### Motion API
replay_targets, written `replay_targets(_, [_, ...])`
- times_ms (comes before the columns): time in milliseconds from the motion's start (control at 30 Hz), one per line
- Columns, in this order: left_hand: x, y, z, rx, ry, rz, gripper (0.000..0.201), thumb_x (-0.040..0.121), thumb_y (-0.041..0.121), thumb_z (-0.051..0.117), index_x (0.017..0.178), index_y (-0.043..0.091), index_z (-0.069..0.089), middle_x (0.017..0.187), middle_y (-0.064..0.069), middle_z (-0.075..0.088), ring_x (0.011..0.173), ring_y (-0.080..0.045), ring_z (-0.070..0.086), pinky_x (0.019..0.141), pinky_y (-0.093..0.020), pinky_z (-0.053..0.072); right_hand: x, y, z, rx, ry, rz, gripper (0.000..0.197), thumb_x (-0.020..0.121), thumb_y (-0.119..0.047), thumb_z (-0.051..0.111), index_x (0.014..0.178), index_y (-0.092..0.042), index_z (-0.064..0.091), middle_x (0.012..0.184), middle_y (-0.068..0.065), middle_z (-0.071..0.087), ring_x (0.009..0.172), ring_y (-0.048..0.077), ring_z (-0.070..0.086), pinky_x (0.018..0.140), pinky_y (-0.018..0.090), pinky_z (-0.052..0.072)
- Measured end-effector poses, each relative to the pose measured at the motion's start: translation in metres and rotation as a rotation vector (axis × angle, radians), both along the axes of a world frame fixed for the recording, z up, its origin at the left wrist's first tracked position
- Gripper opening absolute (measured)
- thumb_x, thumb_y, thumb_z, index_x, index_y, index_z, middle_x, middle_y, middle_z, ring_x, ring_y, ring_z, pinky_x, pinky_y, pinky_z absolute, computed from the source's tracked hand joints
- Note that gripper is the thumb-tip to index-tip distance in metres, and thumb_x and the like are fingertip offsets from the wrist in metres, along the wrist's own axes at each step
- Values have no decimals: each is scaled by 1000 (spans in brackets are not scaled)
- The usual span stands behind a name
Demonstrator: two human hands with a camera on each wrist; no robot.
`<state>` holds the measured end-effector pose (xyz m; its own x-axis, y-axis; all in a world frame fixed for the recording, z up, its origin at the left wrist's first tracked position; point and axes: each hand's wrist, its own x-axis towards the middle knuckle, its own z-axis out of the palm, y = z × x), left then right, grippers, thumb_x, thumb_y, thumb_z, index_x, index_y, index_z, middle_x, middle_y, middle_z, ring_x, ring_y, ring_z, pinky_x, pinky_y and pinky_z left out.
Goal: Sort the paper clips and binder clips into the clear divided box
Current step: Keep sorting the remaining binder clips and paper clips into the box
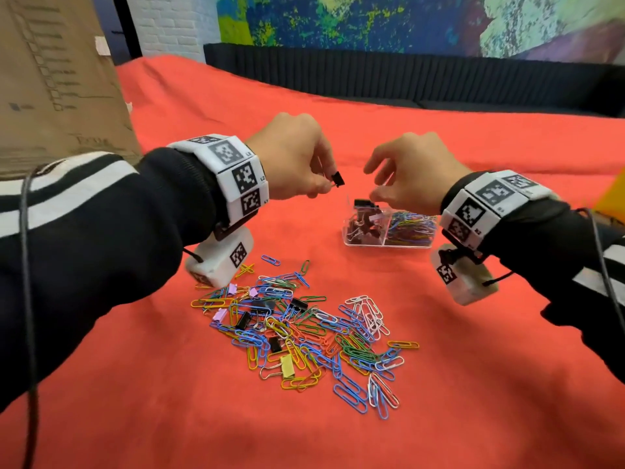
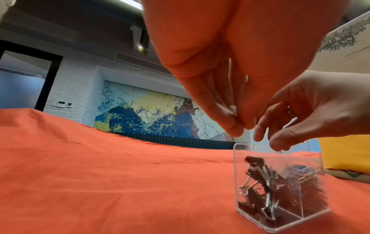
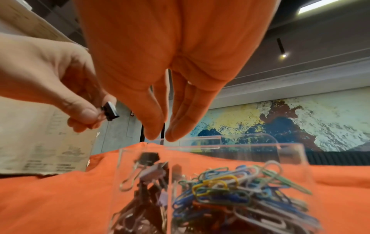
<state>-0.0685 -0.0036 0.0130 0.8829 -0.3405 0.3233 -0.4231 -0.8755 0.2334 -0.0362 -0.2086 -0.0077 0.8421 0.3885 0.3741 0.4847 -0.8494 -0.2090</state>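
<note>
My left hand [image 1: 304, 164] pinches a small black binder clip [image 1: 337, 179] by its wire handles, in the air just left of the clear divided box [image 1: 389, 244]. The same clip [image 3: 110, 110] shows in the right wrist view. The box's left compartment holds binder clips [image 1: 363, 223], its right compartment coloured paper clips [image 1: 411, 228]. My right hand [image 1: 406, 177] hovers over the box's left part with fingers loosely extended and nothing in them. A heap of mixed paper clips and binder clips [image 1: 297, 330] lies on the red cloth nearer to me.
A large cardboard box [image 1: 50, 79] stands at the far left on the red cloth [image 1: 473, 367]. A yellow object [image 1: 612, 198] sits at the right edge. A dark ribbed bench [image 1: 406, 76] runs along the back.
</note>
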Motion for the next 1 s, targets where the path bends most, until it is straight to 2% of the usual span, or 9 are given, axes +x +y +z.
replay_targets(167, [11,-13,-2,-36,25,-12,13,76,23,76,89,20,76,65,3,74,64,-4,70,72,-23,56,-8,-22,5,60,-98,-5,4,76,-20,74,79,-23,73,71,-3,71,71,18,67,70,21,43])
replay_targets(267, [20,-26,-3,-34,25,-27,13,76,21,76,89,18,76,63,3,73,62,-1,69,70,-23,56,-18,-38,3,4,-88,-1,8,75,-17,67,74,-21,73,71,-4,71,71,19,68,73,27,53])
replay_targets(367, [28,-39,-5,-11,33,-41,16,79,19,74,94,18,76,65,3,74,54,6,64,62,-15,51,-27,-50,-2,-32,-51,-2,8,74,-18,66,72,-23,72,70,-8,70,69,16,68,75,32,56])
replay_targets(500, [21,-35,-1,7,22,-43,13,83,25,68,93,22,75,65,1,74,64,-2,70,75,-24,57,-37,-58,-5,-22,-29,22,8,74,-17,68,73,-24,72,69,-10,70,68,10,66,73,29,54])
replay_targets(600, [2,-15,1,180,148,-75,12,81,37,69,82,25,73,61,6,72,57,2,66,69,-24,53,-47,-51,-9,-33,21,88,9,74,-17,70,73,-25,72,67,-11,69,67,7,65,69,25,52])
replay_targets(700, [-21,5,-6,378,432,-119,17,77,43,74,83,28,73,65,9,73,59,1,67,68,-22,50,-61,-29,-17,-93,113,207,10,74,-18,70,77,-26,74,68,-14,69,64,4,63,64,20,47])
replay_targets(833, [-50,30,-18,445,671,-131,35,69,56,77,83,25,71,72,7,75,64,-7,70,69,-27,54,-82,14,-27,-187,257,400,16,76,-20,70,89,-28,76,73,-18,68,69,1,66,60,3,39])
replay_targets(933, [-63,42,-30,480,689,-122,46,61,63,78,89,27,69,75,10,75,63,-3,67,69,-25,53,-88,43,-31,-259,334,493,28,76,-26,72,103,-33,72,81,-22,66,76,0,68,58,0,38])
replay_targets(1000, [-68,47,-38,470,619,-134,49,58,62,80,93,30,67,78,14,73,61,2,63,65,-21,50,-91,58,-33,-316,339,530,34,75,-28,73,107,-36,69,78,-24,61,77,2,66,60,5,39])
